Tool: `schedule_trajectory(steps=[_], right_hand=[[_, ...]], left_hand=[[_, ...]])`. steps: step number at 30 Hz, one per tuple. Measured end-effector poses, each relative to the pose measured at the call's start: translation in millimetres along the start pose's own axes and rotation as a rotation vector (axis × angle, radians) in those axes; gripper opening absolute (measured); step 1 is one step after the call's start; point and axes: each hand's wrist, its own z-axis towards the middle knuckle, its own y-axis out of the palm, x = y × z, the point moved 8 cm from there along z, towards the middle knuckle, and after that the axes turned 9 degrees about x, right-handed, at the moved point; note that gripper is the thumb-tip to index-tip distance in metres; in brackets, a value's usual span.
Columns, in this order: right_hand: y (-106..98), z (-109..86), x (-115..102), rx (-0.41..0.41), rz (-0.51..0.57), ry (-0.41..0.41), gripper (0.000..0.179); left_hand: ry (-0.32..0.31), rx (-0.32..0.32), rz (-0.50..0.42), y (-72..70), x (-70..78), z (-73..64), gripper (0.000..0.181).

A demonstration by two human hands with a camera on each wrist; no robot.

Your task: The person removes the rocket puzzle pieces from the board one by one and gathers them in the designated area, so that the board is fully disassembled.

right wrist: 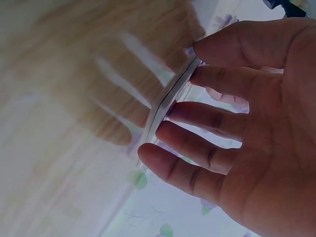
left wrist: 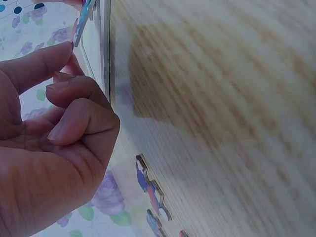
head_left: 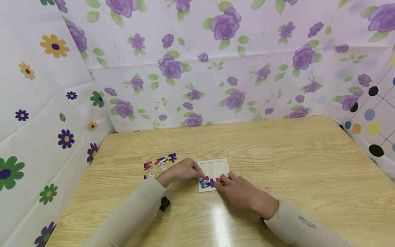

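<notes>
A white puzzle tray (head_left: 216, 168) lies on the table, with jigsaw pieces along its near side. My left hand (head_left: 185, 169) comes in from the left and pinches a blue jigsaw piece (left wrist: 84, 23) between thumb and index finger, over the tray's near left corner. The piece stands tilted in the left wrist view, and the other left fingers are curled into the palm. My right hand (head_left: 237, 192) rests at the tray's near right side. Its fingers (right wrist: 197, 116) reach out fairly straight to the tray's edge and partly cover the purple and red pieces (head_left: 212, 182) there.
Several loose jigsaw pieces (head_left: 161, 161) lie on the wooden table (head_left: 277, 154) left of the tray, some hidden behind my left wrist. Flowered cloth (head_left: 191, 85) hangs behind the table and along its left side. A dotted cloth (head_left: 374, 120) hangs at the right.
</notes>
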Motion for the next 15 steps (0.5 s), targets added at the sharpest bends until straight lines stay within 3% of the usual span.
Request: schedule_trajectory(steps=[15], right_hand=[[1.7,0.1,0.9,-0.011,0.007,0.005,0.040]], left_hand=[[0.011,0.008,-0.039,-8.9,-7.9,-4.2,0.013]])
